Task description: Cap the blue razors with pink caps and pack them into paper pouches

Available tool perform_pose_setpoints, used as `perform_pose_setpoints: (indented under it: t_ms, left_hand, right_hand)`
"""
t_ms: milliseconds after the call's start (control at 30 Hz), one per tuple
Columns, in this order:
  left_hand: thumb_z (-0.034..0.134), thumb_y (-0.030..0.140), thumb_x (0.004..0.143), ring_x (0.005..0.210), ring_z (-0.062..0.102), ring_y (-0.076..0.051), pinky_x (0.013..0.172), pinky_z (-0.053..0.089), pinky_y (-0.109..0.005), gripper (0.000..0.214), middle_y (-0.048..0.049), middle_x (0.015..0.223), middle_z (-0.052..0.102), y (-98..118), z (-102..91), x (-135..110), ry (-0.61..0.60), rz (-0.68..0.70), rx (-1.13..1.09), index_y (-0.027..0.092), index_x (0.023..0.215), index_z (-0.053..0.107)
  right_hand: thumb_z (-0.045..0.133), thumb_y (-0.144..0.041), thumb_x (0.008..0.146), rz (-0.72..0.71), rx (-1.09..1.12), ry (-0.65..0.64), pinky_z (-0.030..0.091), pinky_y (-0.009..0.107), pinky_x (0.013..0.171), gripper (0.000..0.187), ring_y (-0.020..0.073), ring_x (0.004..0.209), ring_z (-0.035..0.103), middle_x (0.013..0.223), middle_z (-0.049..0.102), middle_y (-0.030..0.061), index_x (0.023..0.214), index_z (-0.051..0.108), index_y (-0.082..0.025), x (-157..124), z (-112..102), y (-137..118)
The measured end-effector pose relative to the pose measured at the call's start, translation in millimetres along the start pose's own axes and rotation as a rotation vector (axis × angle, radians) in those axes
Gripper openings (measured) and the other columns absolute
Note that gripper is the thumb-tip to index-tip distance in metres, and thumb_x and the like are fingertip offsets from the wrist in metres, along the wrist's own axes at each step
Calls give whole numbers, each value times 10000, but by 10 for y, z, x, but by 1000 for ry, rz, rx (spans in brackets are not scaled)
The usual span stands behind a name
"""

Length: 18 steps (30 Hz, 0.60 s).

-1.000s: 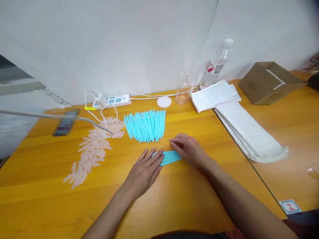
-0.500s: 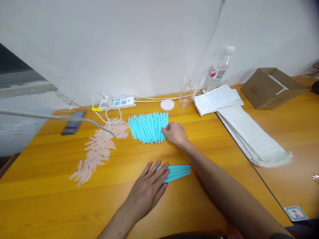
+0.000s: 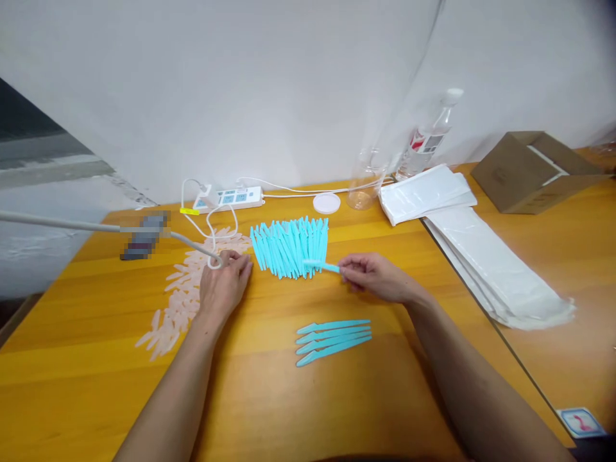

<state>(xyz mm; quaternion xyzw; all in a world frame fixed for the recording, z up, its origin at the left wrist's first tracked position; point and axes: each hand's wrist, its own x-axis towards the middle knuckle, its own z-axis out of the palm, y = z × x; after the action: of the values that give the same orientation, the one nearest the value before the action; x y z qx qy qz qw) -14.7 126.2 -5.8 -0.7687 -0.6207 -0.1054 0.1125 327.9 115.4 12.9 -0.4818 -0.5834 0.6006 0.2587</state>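
My right hand [image 3: 373, 276] pinches one light-blue eyebrow razor [image 3: 330, 267] by its handle end, its other end pointing left over the front of the razor pile [image 3: 283, 247]. My left hand [image 3: 224, 282] rests at the right edge of a spread of pale translucent blade caps [image 3: 190, 273]; its fingers are curled together, and whatever they may hold is hidden. Nearer to me, several blue razors [image 3: 334, 333] lie in a fanned row, heads to the left.
A white power strip [image 3: 235, 197] with cables, a round white lid [image 3: 326, 203] and a clear jar [image 3: 363, 189] stand along the wall. To the right are a bottle [image 3: 426, 144], white plastic bags [image 3: 495, 263] and a cardboard box [image 3: 514, 173]. A pixelated dark object [image 3: 144, 237] lies left.
My left hand has left the razor row and moved up and left to the caps, its fingers now curled. My right hand has drawn a razor from the pile, moving right and slightly nearer.
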Motion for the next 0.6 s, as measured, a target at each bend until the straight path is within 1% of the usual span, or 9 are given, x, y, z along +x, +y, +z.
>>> perform_pose_setpoints:
  t_ms: [33,100,167,267,333,400,500,533,600]
  left_hand:
    - [465,377,975,907,625,-274,814,494,-386,346,-99,1020,684,38,8,15,-27,-8,19,223,986,774]
    - [453,363,975,937,631,-286,814,494,-385,357,-99,1023,698,106,11,2,-63,-42,18,213,949,776]
    - [436,329,974,951,644,-289,809,498,-385,356,-108,1033,711,143,-6,-48,-104,-72,-16,194,983,765]
    - [407,298,971,928,659,-286,793,505,-395,379,-132,1055,708,165,-63,-140,-150,-91,-144,158,1163,702]
    - [421,335,973,853,661,-251,774,513,-381,411,-122,1006,700,203,-110,-204,-170,-103,-361,150,1260,649]
    - [450,401,973,747,649,-200,728,526,-344,429,-80,900,685,288,-146,-272,-242,-157,-697,160,1281,628]
    - [556,483,927,682,652,-153,676,547,-295,410,-39,843,685,480,-148,-366,-399,-351,-1185,173,1179,646]
    - [613,495,893,692,663,-149,683,553,-288,401,-38,846,696,542,-135,-389,-426,-424,-1287,168,1121,655]
    - [712,494,821,708,678,-146,710,559,-282,394,-41,836,714,634,-96,-417,-441,-542,-1397,154,1015,668]
  right_hand:
    - [597,-451,871,10,-46,-73,369,202,497,287,77,530,463,658,555,-35,850,614,-165,-48,-1,13]
    - [560,-424,895,-9,-154,-155,329,205,499,283,77,538,414,633,515,-45,827,632,-159,-91,15,53]
    - [537,-378,901,-56,-261,-167,347,215,542,270,91,589,434,660,539,-33,828,662,-151,-84,41,100]
    - [515,-323,897,-103,-372,-129,375,228,593,259,115,660,483,728,605,-9,858,703,-149,-56,79,149]
    - [512,-303,892,-115,-406,-109,381,230,608,254,125,684,506,757,635,1,873,716,-153,-55,94,160]
    - [515,-297,888,-126,-412,-104,385,230,615,247,130,693,520,770,651,5,875,718,-157,-67,101,159]
    - [518,-302,891,-137,-407,-98,384,228,617,244,129,683,516,762,648,1,866,714,-159,-86,106,145]
    - [520,-306,892,-135,-405,-95,384,229,619,244,128,681,511,760,644,0,864,713,-158,-88,107,140]
    - [525,-318,896,-124,-388,-95,384,230,621,249,127,679,502,761,634,-2,873,713,-156,-85,108,130]
